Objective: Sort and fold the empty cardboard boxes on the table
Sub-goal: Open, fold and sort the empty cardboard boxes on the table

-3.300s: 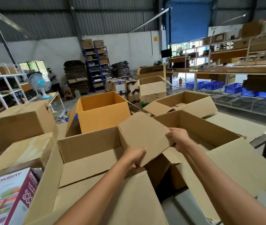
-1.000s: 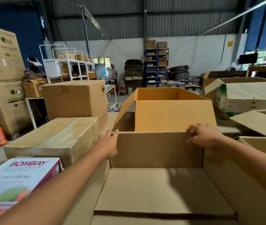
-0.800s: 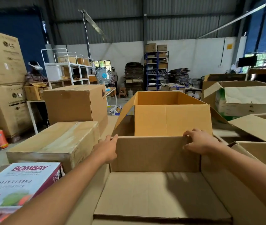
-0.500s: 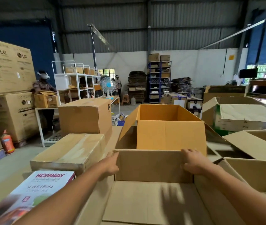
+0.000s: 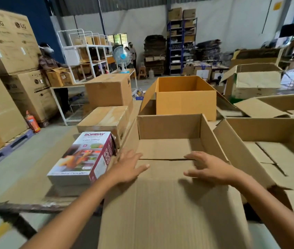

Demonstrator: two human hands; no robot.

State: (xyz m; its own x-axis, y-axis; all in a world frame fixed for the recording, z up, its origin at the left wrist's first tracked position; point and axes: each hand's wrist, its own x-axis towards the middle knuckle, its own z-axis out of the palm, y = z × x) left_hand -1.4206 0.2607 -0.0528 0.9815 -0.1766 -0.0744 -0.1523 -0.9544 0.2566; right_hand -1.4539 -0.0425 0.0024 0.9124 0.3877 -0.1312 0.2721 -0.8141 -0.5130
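A warehouse, seen from the head camera: on the worktop (image 5: 22, 182) the open box (image 5: 169, 126) sits right in front. The left hand (image 5: 128, 168) and right hand (image 5: 211, 168), fingers spread and grasping nothing, lie flat on its near flap (image 5: 169, 212). Press evenly on both sides so the flap folds straight.

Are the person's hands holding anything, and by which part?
Nothing is gripped. The left hand and right hand are open, fingers spread flat over the near flap of the open brown cardboard box; whether they press it cannot be told.
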